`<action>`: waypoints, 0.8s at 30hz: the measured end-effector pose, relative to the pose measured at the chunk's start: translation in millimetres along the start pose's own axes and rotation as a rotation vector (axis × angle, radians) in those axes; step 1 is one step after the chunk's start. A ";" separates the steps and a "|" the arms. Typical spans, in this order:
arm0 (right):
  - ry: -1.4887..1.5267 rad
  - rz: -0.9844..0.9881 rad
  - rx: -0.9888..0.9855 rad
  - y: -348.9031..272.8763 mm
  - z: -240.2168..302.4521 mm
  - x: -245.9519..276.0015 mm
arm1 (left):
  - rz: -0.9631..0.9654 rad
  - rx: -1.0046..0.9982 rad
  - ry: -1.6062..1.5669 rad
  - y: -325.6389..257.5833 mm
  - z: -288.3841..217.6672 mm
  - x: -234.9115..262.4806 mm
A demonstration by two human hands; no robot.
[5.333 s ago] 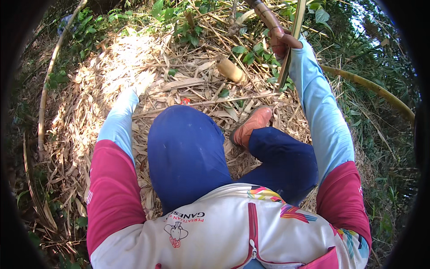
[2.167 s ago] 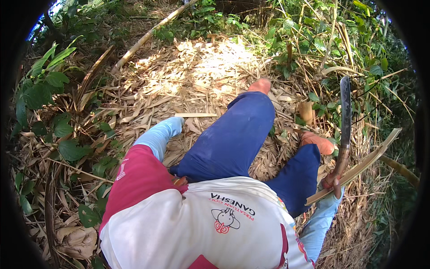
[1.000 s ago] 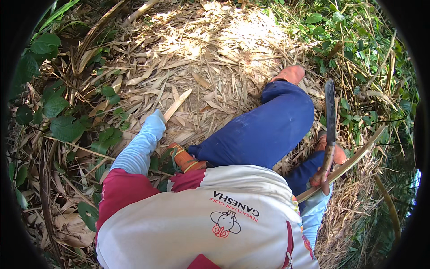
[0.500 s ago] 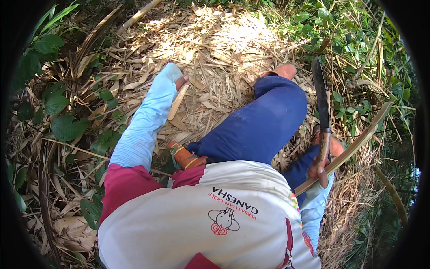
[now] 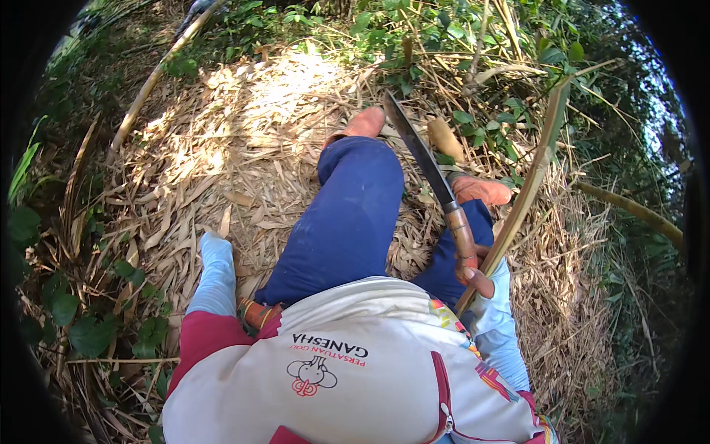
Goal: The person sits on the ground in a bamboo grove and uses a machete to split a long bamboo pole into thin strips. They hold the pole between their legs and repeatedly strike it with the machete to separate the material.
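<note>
While your right hand (image 5: 477, 268) grips the machete (image 5: 418, 148) by its handle (image 5: 461, 233), blade pointing far left, it also pins the strip (image 5: 534, 177) alongside on the right, probably so one hand carries both. Your left hand is hidden beyond its sleeve (image 5: 215, 277), so I cannot tell its grip.

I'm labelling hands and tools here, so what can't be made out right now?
Head view: left hand, mostly hidden by its blue sleeve; its grip can't be told.
Head view: orange waist item, partly covered by the shirt.
Head view: pale pole, upper end cut off by the top edge.
</note>
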State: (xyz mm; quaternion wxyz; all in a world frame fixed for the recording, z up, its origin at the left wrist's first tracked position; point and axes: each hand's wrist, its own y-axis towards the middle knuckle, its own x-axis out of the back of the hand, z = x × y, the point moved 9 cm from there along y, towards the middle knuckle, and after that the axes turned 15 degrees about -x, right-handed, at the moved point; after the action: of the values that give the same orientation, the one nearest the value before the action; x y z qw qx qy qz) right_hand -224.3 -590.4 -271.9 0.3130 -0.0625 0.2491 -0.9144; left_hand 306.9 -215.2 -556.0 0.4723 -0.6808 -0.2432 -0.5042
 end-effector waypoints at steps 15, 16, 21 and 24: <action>-0.019 -0.273 0.496 38.1 57.5 -66.2 | 0.488 -1.268 -1.584 -232.3 -482.1 229.4; 0.003 -0.243 0.549 44.9 52.2 -69.0 | 0.484 -1.267 -1.669 -237.0 -488.8 236.8; -0.125 -0.420 0.456 56.7 18.7 -38.8 | 0.851 -0.664 -2.069 -191.2 -508.9 145.3; -0.399 -0.646 0.249 47.6 11.3 -6.3 | 0.765 -0.694 -2.101 -183.1 -507.3 142.8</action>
State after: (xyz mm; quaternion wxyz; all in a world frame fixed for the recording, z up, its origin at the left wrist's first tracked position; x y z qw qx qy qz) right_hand -190.4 -623.7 -285.4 0.0566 -0.2754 0.0382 -0.9589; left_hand -19.4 -606.8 -329.3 -0.0512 -0.8842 -0.1424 0.4419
